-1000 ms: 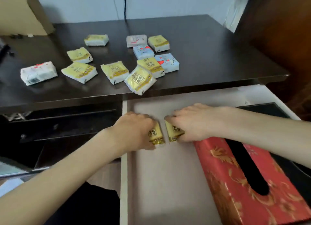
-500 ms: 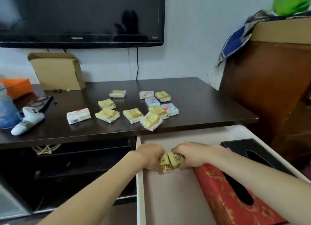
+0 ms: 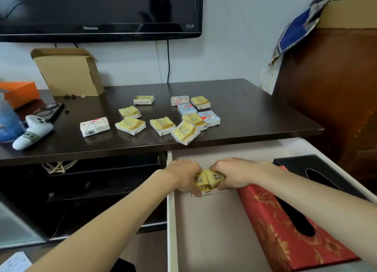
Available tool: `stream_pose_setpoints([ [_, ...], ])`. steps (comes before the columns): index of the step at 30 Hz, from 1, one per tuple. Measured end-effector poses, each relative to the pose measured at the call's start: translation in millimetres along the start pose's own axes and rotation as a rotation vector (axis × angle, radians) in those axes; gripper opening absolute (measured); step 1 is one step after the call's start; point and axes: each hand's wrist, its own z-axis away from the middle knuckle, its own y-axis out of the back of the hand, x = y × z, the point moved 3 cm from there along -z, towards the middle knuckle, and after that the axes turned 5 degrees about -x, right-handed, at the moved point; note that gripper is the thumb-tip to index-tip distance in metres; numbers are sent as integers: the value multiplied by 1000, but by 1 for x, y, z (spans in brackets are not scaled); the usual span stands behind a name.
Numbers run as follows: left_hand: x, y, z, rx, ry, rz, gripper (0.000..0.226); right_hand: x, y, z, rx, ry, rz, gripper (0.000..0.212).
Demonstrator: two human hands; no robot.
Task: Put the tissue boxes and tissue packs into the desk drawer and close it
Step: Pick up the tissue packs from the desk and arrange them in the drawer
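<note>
Inside the open drawer (image 3: 214,241), red tissue box (image 3: 285,231) and black tissue box (image 3: 314,169) lie stowed; left hand (image 3: 183,178) and right hand (image 3: 234,175) each grip a yellow pack (image 3: 206,181). Eleven tissue packs (image 3: 130,125) remain on the tabletop (image 3: 255,112); drawer unclosed.

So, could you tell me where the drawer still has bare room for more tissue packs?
The drawer floor is bare between its left wall and the red tissue box, nearer than the left hand and right hand, which each hold a yellow pack. The right side is crowded: the black tissue box lies beside the red one.
</note>
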Motion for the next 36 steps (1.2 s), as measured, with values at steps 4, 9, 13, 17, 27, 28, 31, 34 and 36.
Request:
stream_pose_setpoints([
  [4,1,3,0,-30,11,11,59,-1,1,2,-10,-11,9,37],
  [9,7,11,12,-26,24,16,67,-4,10,15,-2,-24,-59,54],
  [13,4,33,34,52,40,115,69,-2,35,37,65,-54,-93,69],
  [17,-11,59,64,161,92,189,51,-6,66,55,192,-37,-153,39],
  [27,-106,100,101,700,371,276,25,-7,118,20,669,-85,-363,26],
  [28,-118,101,97,713,407,271,30,-4,123,11,701,-91,-392,26],
  [31,-149,102,77,626,482,273,44,5,141,-18,718,-132,-411,29],
  [34,-154,108,56,697,352,348,41,20,158,-50,709,-185,-391,30],
  [36,-144,114,39,670,246,365,45,32,167,-70,670,-221,-376,32],
])
